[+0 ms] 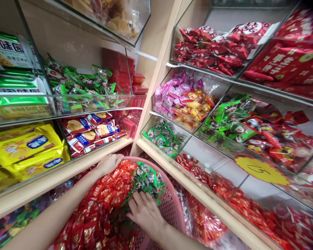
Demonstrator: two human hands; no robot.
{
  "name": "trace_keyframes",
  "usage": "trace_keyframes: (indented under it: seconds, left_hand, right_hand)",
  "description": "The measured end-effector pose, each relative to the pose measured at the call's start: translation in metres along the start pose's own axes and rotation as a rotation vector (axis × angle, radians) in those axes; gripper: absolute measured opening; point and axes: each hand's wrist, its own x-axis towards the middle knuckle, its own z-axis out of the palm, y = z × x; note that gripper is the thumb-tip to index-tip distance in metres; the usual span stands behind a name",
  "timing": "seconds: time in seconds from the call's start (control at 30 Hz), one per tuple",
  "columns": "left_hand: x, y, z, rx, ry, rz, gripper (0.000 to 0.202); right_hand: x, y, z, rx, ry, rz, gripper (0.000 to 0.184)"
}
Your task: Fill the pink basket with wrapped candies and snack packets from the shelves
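Note:
A pink perforated plastic basket [176,205] holds red-wrapped candies [101,205] on its left and a heap of green-and-clear wrapped candies [148,178] toward the far right side. My left hand [110,164] lies over the basket's far left rim, fingers wrapped on it, beside the red candies. Over the near edge of the green heap, my right hand [144,210] is palm down with its fingers apart, touching the wrappers. What lies beneath its palm is hidden.
Wooden shelves with clear bins meet in a corner around the basket. Yellow snack packs [28,149] and red-and-blue packs [91,132] sit left; a bin of green candies [165,137] stands close on the right. A yellow price tag [262,170] hangs farther right.

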Motion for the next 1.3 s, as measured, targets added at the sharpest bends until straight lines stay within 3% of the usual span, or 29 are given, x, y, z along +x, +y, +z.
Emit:
trace_keyframes:
  seconds: [0.37,0.47,0.57,0.7,0.87,1.1,1.3]
  left_hand:
    - [0.002,-0.002,0.002,-0.037,-0.003,-0.004,0.049]
    - [0.001,-0.002,0.002,-0.057,-0.003,-0.02,0.046]
    - [0.001,-0.002,0.002,-0.049,-0.006,-0.015,0.047]
    - [0.0,-0.001,0.0,-0.04,0.0,0.002,0.049]
    - [-0.002,0.001,-0.003,-0.07,-0.01,-0.007,0.047]
    - [-0.002,0.002,-0.003,-0.085,-0.012,-0.009,0.046]
    - [0.0,0.002,-0.002,-0.031,-0.007,-0.01,0.05]
  right_hand:
    - [-0.009,0.0,-0.007,-0.01,0.028,-0.004,0.037]
    - [-0.007,0.005,-0.02,0.023,0.085,-0.006,0.043]
    - [0.01,0.031,-0.051,0.008,0.145,0.07,0.033]
    - [0.045,0.095,-0.09,-0.211,0.142,0.254,0.018]
    - [0.073,0.16,-0.095,-0.382,0.019,0.371,0.022]
    - [0.079,0.172,-0.082,-0.378,-0.087,0.375,0.025]
    - [0.072,0.168,-0.093,-0.395,-0.077,0.366,0.025]
